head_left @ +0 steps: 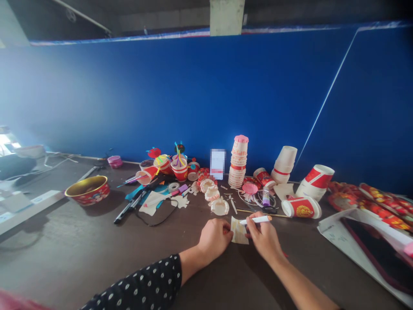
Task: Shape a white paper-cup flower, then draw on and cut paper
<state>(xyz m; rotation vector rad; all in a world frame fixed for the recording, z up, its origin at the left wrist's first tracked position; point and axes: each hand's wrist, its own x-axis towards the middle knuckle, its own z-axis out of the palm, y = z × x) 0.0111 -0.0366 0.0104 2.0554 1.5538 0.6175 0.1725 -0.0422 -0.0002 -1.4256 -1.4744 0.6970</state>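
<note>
Our right hand (263, 239) grips a white marker (256, 219), tip at 9 o'clock over the paper slip (239, 232); our curled left hand (214, 237) touches the slip.

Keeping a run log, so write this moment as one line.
left hand: touching paper slip | right hand: holding white marker over slip

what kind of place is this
Probably a handicraft workspace: a long dark table covered with stacked red-and-white paper cups, cut paper cup rosettes and a glue stick.
</note>
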